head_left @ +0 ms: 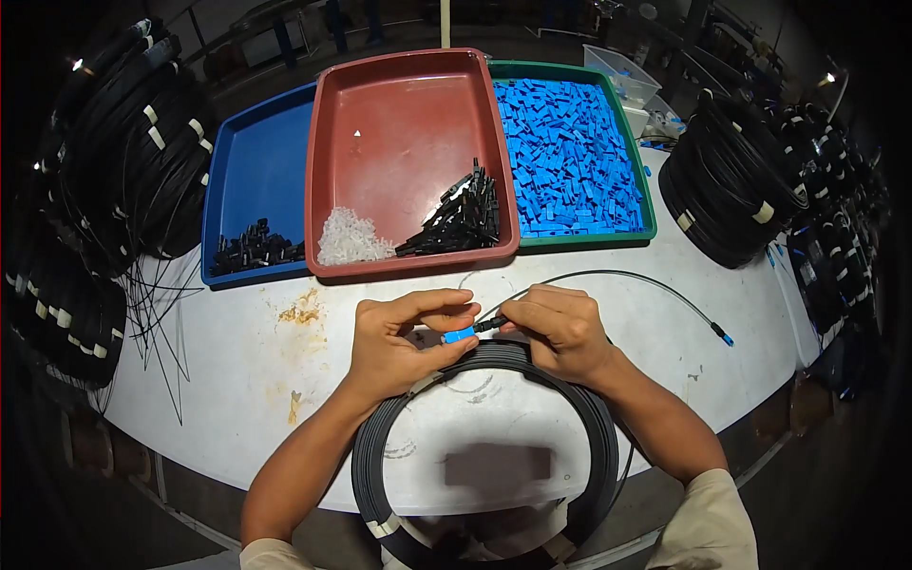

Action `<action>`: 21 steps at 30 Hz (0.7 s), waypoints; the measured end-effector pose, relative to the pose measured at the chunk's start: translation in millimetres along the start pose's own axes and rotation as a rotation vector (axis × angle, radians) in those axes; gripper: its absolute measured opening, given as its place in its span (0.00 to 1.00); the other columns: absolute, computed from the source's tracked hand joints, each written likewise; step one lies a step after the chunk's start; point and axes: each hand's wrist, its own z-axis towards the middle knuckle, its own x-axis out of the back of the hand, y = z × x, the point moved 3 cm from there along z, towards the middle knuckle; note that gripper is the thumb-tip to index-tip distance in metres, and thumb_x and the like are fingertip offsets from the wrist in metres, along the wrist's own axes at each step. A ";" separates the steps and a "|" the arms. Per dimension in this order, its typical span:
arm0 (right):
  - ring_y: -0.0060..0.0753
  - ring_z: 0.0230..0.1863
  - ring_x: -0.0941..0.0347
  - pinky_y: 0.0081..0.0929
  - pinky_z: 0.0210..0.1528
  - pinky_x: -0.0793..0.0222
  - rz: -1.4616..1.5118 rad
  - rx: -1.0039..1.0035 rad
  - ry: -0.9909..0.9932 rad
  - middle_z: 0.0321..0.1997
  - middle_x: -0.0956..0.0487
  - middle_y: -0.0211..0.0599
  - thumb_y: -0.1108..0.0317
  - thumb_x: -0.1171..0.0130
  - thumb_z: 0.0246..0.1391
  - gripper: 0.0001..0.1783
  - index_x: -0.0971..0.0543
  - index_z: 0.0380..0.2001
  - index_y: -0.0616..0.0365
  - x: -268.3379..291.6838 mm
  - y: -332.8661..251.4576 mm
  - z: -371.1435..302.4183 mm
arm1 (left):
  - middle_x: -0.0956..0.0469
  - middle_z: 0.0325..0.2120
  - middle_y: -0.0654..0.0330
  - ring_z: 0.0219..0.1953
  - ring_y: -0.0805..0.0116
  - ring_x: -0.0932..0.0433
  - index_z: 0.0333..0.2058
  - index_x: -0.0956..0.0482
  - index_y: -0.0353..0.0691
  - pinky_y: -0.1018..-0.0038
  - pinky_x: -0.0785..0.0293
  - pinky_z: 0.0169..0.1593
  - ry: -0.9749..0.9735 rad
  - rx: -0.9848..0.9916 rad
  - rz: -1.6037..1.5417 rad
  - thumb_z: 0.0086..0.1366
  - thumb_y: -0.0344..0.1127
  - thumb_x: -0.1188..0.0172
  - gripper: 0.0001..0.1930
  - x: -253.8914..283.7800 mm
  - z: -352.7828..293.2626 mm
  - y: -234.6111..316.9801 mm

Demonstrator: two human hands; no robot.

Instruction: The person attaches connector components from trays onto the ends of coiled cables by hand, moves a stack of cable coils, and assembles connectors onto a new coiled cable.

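Above the far side of a coil of black cable (pixel 597 427), my two hands meet. My left hand (pixel 394 344) pinches a small blue connector housing (pixel 457 335) between thumb and fingers. Lined up with it is the black cable end (pixel 488 324), which my right hand (pixel 568 331) grips close behind the tip. The two pieces touch; how deep the end sits in the housing cannot be made out. From near my right hand a loose cable arcs rightward to another end with a blue connector tip (pixel 728 339). The coil overhangs the table's near edge.
Beyond my hands stand a blue tray (pixel 256 161) with small black parts, a red tray (pixel 404 114) with clear and black parts, and a green tray (pixel 650 214) full of blue housings. Stacked cable coils (pixel 142 161) flank the white table (pixel 228 380), with more coils (pixel 731 180) at right.
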 end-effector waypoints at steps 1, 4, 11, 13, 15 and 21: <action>0.38 0.24 0.24 0.35 0.27 0.29 -0.002 0.000 0.000 0.23 0.24 0.37 0.78 0.31 0.43 0.11 0.19 0.33 0.61 0.8 0.0 -0.6 | 0.13 0.36 0.50 0.46 0.66 0.14 0.50 0.19 0.29 0.74 0.19 0.52 -0.001 0.018 0.005 0.53 0.19 0.27 0.24 -0.9 0.6 1.4; 0.38 0.24 0.24 0.34 0.26 0.29 -0.002 0.001 0.005 0.22 0.23 0.37 0.78 0.32 0.41 0.12 0.19 0.33 0.61 1.6 0.0 -0.9 | 0.13 0.36 0.50 0.47 0.66 0.15 0.51 0.19 0.28 0.73 0.19 0.53 -0.011 0.042 0.011 0.53 0.19 0.27 0.25 -1.4 1.5 2.1; 0.38 0.24 0.24 0.34 0.26 0.28 -0.008 0.004 0.000 0.22 0.22 0.36 0.81 0.34 0.37 0.14 0.19 0.32 0.60 0.2 0.5 -0.6 | 0.13 0.40 0.51 0.45 0.68 0.14 0.48 0.17 0.28 0.79 0.17 0.47 -0.011 0.068 0.034 0.54 0.20 0.27 0.21 -0.9 -0.6 -1.2; 0.39 0.23 0.24 0.35 0.26 0.28 -0.008 0.016 -0.006 0.22 0.22 0.36 0.81 0.35 0.36 0.14 0.19 0.32 0.60 -0.4 2.1 0.7 | 0.13 0.41 0.51 0.44 0.69 0.14 0.47 0.17 0.29 0.80 0.17 0.45 -0.008 0.074 0.043 0.54 0.20 0.27 0.20 -1.3 0.8 2.2; 0.39 0.23 0.24 0.35 0.26 0.28 -0.006 0.028 -0.013 0.22 0.22 0.36 0.81 0.35 0.36 0.14 0.19 0.32 0.60 -0.7 1.3 0.8 | 0.13 0.41 0.51 0.43 0.69 0.14 0.47 0.16 0.29 0.81 0.17 0.44 -0.003 0.081 0.052 0.54 0.20 0.27 0.20 -2.6 1.6 3.1; 0.38 0.23 0.23 0.34 0.25 0.28 -0.036 0.026 -0.022 0.22 0.23 0.34 0.80 0.36 0.36 0.14 0.19 0.33 0.59 -3.0 0.8 0.2 | 0.14 0.40 0.50 0.43 0.69 0.14 0.50 0.18 0.30 0.81 0.17 0.44 -0.012 0.074 -0.005 0.54 0.19 0.27 0.23 -2.4 0.5 -1.6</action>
